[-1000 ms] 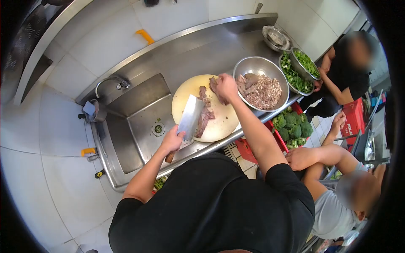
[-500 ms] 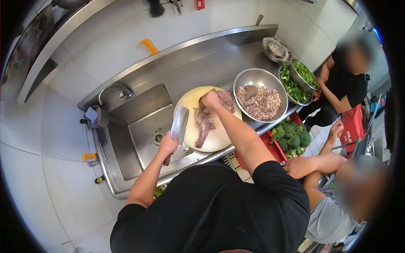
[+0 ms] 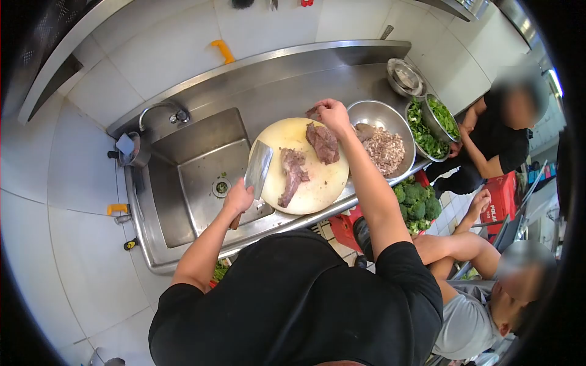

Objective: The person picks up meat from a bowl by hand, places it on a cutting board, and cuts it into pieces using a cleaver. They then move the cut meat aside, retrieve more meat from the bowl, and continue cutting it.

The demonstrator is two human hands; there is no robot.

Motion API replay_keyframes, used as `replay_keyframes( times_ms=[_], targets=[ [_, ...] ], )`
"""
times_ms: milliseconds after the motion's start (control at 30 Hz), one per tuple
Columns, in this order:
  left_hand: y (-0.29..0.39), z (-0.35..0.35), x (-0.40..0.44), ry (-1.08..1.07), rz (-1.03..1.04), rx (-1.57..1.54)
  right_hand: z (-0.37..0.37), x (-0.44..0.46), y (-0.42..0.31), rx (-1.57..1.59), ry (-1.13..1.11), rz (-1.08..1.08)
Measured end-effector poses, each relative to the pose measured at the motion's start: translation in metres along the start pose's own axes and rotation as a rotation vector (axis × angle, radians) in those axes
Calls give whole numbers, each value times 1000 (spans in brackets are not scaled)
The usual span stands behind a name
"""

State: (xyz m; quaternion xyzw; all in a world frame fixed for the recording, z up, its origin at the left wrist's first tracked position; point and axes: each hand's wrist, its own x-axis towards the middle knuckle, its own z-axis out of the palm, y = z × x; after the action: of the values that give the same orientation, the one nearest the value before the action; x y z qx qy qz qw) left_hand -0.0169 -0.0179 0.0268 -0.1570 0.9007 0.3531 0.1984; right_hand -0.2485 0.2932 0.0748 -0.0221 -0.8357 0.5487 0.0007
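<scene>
My left hand (image 3: pixel 239 198) is closed round the handle of a cleaver (image 3: pixel 260 166), its broad blade upright over the left edge of the round cutting board (image 3: pixel 317 196). My right hand (image 3: pixel 334 118) pinches a small dark piece of meat (image 3: pixel 313 113) just past the board's far edge. On the board lie a long strip of meat (image 3: pixel 293 177) and, right of it, a thicker chunk of meat (image 3: pixel 322 144). To the right stands a steel bowl (image 3: pixel 372 108) with chopped meat (image 3: pixel 386 151) in it, partly behind my right forearm.
A steel sink (image 3: pixel 201 165) with a tap (image 3: pixel 160 110) lies left of the board. Bowls of green leaves (image 3: pixel 419 131) and stacked steel bowls (image 3: pixel 404 76) stand at the right. Broccoli (image 3: pixel 421 204) fills a red crate below the counter edge. Two people (image 3: pixel 510 143) are close on the right.
My right hand has moved off the meat on the board to its far edge, with a small piece in its fingers. The cleaver stays in my left hand. The camera view has shifted slightly.
</scene>
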Motion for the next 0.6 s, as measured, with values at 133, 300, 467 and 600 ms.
replay_keyframes(
  times_ms=[133,300,467,600],
  targets=[
    [2,-1,1,-24,-29,-25,-8,-24,-24,-240,148,-110],
    [-7,4,7,-4,4,0,-8,-55,15,-823,-85,-83],
    [-10,7,10,19,31,15,36,-111,39,-488,57,-325],
    [-2,1,3,-56,-16,-164,95,-157,69,-260,9,-556]
  ],
)
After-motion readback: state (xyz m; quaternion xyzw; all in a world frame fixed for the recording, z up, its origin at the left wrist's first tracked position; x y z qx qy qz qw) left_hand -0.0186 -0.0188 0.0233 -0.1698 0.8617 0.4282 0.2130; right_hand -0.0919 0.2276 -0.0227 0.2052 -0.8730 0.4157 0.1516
